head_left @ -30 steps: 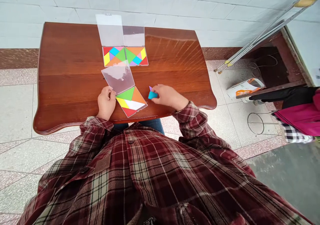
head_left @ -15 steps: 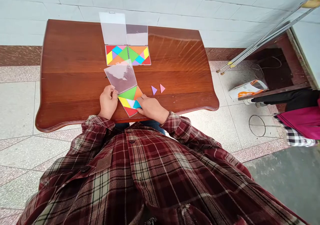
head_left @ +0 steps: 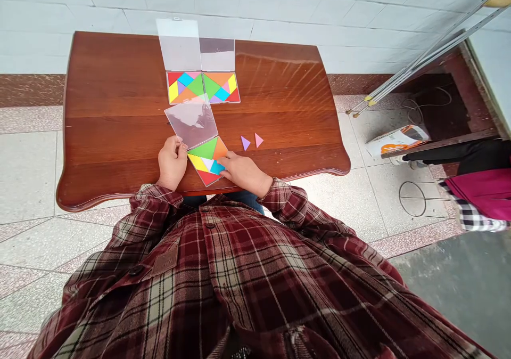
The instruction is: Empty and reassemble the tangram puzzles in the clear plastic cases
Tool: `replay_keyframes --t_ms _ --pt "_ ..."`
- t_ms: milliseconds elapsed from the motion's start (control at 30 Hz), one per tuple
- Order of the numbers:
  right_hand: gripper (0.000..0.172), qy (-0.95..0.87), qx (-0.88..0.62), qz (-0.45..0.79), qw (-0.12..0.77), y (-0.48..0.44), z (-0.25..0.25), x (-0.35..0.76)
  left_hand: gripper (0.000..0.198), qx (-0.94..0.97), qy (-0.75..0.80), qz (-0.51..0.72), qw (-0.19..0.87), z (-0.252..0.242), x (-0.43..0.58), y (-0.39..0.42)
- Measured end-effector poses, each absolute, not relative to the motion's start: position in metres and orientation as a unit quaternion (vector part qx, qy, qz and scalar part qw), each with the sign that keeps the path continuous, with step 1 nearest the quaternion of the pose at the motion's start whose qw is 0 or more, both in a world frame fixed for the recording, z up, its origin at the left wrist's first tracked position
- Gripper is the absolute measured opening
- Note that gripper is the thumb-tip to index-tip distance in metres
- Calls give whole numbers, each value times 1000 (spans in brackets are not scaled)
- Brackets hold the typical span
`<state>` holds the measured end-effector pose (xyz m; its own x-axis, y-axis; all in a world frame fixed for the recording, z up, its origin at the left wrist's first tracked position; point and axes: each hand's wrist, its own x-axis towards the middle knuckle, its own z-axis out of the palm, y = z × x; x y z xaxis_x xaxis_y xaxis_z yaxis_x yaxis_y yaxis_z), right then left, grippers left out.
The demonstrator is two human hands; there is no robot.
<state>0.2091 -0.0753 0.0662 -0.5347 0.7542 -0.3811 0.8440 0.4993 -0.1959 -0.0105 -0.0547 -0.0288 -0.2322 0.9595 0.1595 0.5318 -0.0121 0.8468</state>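
Head view: the left hand (head_left: 172, 163) is pinching the clear lid (head_left: 190, 122), keeping it folded back, while the right hand (head_left: 243, 173), its grip unclear, is touching a blue tangram triangle (head_left: 217, 167) in the open tray (head_left: 207, 177) on the wooden surface (head_left: 112, 108).

This looks like a plain tiled room in a modest home, though the pictures don't fully settle that. Under **the left hand's fingers** (head_left: 171, 147) and **the right hand's fingers** (head_left: 228, 169) stands a polished wooden table (head_left: 120, 108) with a scalloped edge. Beyond the fingertips rise glazed white wall tiles (head_left: 271, 26) above a brown tiled band (head_left: 30, 90). Speckled floor tiles (head_left: 27, 178) spread left of the fingers. Right of them lie a printed carton (head_left: 397, 141), a wire stand (head_left: 412, 199), leaning metal poles (head_left: 423, 63) and magenta cloth (head_left: 479, 188).
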Motion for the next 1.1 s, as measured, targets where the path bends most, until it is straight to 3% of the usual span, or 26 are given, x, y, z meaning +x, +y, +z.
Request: replay_keyframes --t_ms 500,867,1100 --pt "43 869 431 -211 117 -69 65 204 17 566 657 431 248 -30 -10 -54" --pt "35 908 352 -196 109 -57 50 213 15 565 657 433 247 -32 -11 -54" --pt "34 938 284 -130 151 -50 64 208 12 573 652 435 240 -31 -11 -54"
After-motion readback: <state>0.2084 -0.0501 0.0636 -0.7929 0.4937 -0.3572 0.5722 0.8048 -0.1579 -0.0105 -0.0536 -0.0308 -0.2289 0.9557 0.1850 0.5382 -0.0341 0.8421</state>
